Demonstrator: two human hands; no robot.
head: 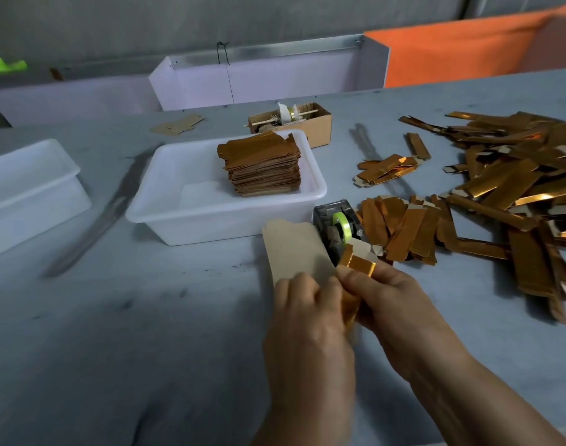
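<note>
The left hand [307,320] and right hand [395,305] both grip one gold carton blank [358,268] beside one tape dispenser [334,222]. Two white tubs stand behind them, the middle tub [210,228] and the left tub [30,191].

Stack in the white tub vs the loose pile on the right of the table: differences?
1. The stack is squared up, pieces flat on one another; the pile is scattered, pieces crossing at many angles.
2. The stack sits inside the white tub; the pile lies straight on the table.
3. The stack looks dull copper-brown; the pile glints bright gold in places.
Shared: both are copper-gold foil card pieces.
</note>
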